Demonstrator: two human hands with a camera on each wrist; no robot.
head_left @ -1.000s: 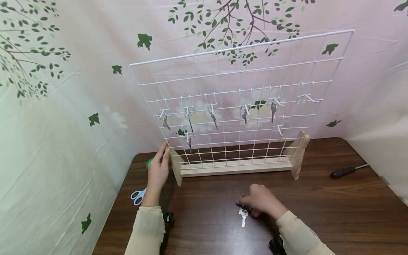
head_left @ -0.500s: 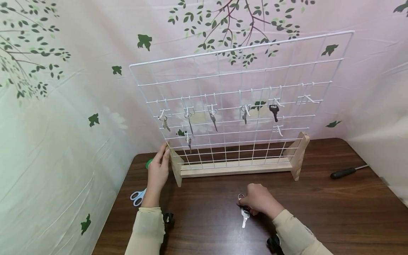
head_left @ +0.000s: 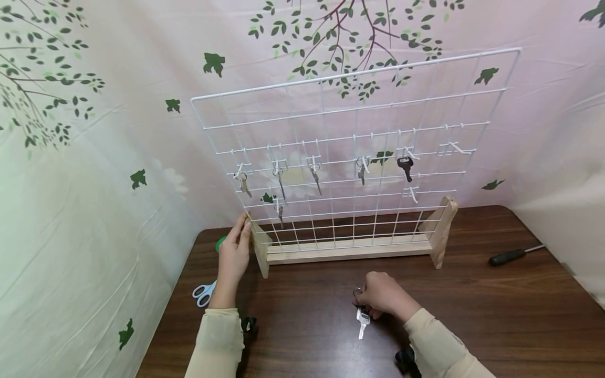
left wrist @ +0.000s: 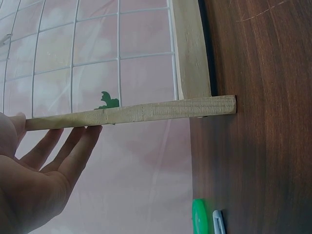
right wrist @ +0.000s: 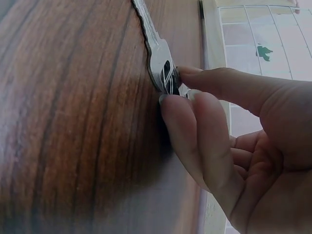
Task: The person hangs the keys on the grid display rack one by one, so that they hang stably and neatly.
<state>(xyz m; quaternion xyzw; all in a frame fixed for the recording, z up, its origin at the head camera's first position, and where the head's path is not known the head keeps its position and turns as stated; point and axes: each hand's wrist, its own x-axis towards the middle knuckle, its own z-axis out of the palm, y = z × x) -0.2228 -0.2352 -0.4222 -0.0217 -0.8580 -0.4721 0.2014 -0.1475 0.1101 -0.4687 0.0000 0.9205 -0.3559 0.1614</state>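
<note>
A white wire grid rack [head_left: 354,194] stands on a wooden base at the table's back. My left hand [head_left: 233,257] holds the wooden end piece [left wrist: 131,111] of the rack, fingers on its outer face and thumb by its far end. Low over the table, my right hand [head_left: 385,294] pinches a bunch of keys [head_left: 363,319] between thumb and fingertips. A silver key [right wrist: 160,61] points out of that pinch, and a ring shows above it. The fingers hide the rest of the bunch. Small keys hang from several white hooks, including a black-headed key [head_left: 405,167].
Two hooks on the right, an upper hook [head_left: 458,148] and a lower hook [head_left: 413,194], carry no key. Scissors [head_left: 204,294] and a green round object [head_left: 220,244] lie at the left. A screwdriver [head_left: 508,256] lies at the right. A leaf-printed cloth hangs behind.
The black-headed key on the rack has turned, so its dark head now faces forward. The keys in my right hand have shifted slightly. My left hand keeps its place.
</note>
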